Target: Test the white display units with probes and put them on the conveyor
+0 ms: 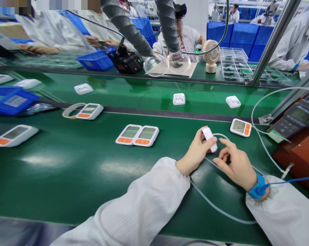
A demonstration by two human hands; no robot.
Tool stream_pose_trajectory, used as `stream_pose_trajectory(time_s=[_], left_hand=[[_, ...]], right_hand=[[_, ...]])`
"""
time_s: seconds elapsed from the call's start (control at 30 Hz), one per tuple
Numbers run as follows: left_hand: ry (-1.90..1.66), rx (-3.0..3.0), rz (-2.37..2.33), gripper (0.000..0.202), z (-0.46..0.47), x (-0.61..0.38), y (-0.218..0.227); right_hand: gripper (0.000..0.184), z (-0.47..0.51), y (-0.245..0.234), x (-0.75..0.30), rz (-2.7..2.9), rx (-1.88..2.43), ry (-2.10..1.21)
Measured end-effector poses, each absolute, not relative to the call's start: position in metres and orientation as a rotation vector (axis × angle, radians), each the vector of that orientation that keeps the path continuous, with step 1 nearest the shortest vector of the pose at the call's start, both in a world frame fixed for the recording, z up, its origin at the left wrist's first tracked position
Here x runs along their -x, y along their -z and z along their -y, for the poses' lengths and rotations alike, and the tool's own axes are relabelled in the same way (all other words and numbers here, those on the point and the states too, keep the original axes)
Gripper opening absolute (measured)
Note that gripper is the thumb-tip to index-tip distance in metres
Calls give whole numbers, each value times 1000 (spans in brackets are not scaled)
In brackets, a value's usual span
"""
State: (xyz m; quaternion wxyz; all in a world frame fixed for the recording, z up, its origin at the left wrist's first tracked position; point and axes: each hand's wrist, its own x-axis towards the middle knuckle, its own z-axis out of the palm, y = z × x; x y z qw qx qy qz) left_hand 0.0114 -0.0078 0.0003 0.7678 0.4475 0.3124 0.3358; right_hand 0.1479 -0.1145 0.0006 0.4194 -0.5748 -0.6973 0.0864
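Observation:
My left hand (195, 152) is closed around a small white device (210, 137), held on edge above the green belt (67, 164). My right hand (236, 162) sits just right of it, fingers curled in a pinch near the device's lower end and a thin clear tube (216, 205). What the right fingers pinch is too small to see. A blue wrist strap (258, 186) with a blue cord wraps my right wrist. A white and orange monitor (241, 127) with a lit display lies just beyond my hands.
Two monitors (137, 135) lie side by side mid-belt, others (14, 135) to the left (90, 111). White modules (179, 99) ride the far belt. A grey meter (295, 119) rests on a red-brown block at right. Other people work across the line beside a small fan (211, 54).

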Motion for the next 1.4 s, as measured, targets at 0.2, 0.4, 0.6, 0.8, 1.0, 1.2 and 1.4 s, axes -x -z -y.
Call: stream_pose_trajectory(time_s=[0.2, 0.4, 0.6, 0.8, 1.0, 1.2, 1.4], left_hand=[[-672, -1317, -593, 74, 9, -8, 7], [-412, -1318, -446, 83, 6, -4, 4], [-361, -1299, -433, 91, 4, -4, 4], [-340, -1258, -396, 96, 5, -2, 1], [-334, -1333, -432, 87, 3, -2, 1], [-342, -1316, -436, 85, 5, -3, 0], [-348, -1327, -436, 77, 6, -3, -3]], right_hand=[[65, 111, 6, -147, 1728, 1690, -401], [64, 110, 3, -153, 1512, 1785, -440], [63, 109, 6, -156, 1411, 1705, -565], [64, 109, 3, -153, 1400, 1695, -605], [64, 109, 2, -153, 1393, 1733, -603], [64, 108, 2, -153, 1397, 1739, -609], [62, 108, 4, -154, 1401, 1741, -597]])
